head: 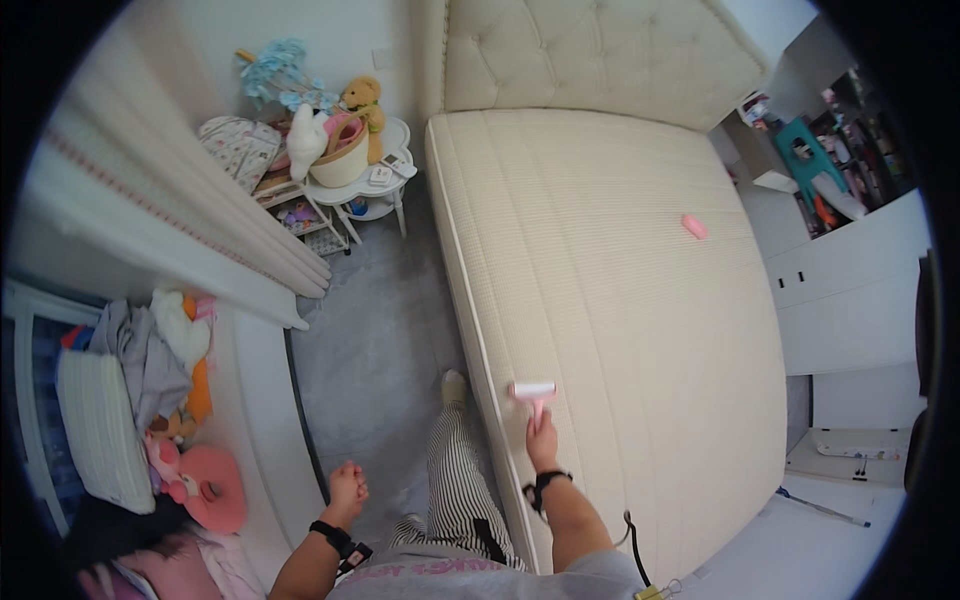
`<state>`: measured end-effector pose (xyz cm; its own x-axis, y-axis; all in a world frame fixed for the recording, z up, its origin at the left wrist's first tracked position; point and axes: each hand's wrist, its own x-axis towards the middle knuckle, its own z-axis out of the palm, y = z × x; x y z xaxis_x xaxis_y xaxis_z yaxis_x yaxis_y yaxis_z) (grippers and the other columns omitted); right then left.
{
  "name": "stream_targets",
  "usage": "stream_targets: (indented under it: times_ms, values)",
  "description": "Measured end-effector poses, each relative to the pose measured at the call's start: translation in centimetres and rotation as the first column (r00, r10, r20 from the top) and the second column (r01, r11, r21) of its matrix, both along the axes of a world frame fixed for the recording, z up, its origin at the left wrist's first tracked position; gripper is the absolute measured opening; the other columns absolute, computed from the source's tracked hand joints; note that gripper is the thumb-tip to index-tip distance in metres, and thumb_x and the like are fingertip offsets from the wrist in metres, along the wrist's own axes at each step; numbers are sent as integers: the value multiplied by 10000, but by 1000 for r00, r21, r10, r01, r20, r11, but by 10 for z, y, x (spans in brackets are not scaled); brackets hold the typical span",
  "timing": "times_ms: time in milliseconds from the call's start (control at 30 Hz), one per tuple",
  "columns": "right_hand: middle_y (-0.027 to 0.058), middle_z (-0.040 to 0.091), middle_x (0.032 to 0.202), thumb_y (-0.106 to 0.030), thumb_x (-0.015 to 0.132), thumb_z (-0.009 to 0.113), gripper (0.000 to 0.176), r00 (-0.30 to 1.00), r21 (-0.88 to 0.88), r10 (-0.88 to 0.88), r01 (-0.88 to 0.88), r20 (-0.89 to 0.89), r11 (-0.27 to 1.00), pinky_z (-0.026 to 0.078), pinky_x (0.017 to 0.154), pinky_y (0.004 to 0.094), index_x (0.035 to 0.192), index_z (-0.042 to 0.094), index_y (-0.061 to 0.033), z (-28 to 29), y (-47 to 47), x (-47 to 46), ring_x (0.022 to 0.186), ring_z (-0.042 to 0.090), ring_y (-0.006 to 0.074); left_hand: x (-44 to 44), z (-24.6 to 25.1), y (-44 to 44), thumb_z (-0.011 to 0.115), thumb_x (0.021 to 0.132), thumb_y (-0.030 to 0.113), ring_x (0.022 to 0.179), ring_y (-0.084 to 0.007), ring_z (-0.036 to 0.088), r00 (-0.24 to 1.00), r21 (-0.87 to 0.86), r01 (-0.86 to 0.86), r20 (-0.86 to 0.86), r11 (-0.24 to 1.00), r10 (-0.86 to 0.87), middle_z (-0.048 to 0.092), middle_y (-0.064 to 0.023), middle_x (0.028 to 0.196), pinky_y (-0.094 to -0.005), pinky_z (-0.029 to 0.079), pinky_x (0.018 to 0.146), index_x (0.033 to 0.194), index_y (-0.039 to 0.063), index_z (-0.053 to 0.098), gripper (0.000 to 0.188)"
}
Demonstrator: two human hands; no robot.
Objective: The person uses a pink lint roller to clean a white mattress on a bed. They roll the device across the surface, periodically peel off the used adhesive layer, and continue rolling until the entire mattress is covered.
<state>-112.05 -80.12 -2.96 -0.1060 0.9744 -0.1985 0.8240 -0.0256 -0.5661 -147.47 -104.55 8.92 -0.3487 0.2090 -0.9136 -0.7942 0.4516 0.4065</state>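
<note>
My right hand (542,441) grips the pink handle of a lint roller (534,391) with a white roll. The roller is at the near left side of a bare cream mattress (645,315); whether it touches the fabric I cannot tell. My left hand (348,489) is curled shut over the floor beside the bed, with nothing visible in it. A pink oblong object (694,226), perhaps the roller's cover, lies on the mattress toward the right side.
A tufted headboard (592,52) rises at the far end. White side table (405,161) holds a basket (341,163) and plush toys. Long curtains (217,187) hang left, above a ledge with pillows (105,431) and clothes. Grey floor (367,360) runs between. White cabinets (847,285) stand right.
</note>
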Motion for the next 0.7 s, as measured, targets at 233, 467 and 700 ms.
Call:
stream_targets:
  times_ms: [233,467,700]
  values:
    - [271,666,831,-275,932,561,279,971,21,240,-240,0,971,494,674,596,1062,531,-30,-17,341,-183,781,644,473,-3,-6,211,484,1020,310,402,-102,323,990,52,118,-77,992,-114,400,9,570,-279,240,363,744,122,432,339]
    - [297,651,855,-243,952,533,250,961,94,249,-239,-123,967,489,641,589,1084,504,-33,-42,377,-220,754,630,490,-10,-25,330,512,996,290,417,-81,319,988,40,117,-104,992,-112,362,23,547,-275,242,377,710,131,406,344]
    - [253,645,751,-268,964,570,253,959,-446,187,-75,213,892,477,558,560,1082,504,-54,46,146,-22,678,633,462,-70,-48,371,514,982,255,411,-78,319,998,47,57,32,997,-58,361,24,538,-274,245,369,699,128,412,326]
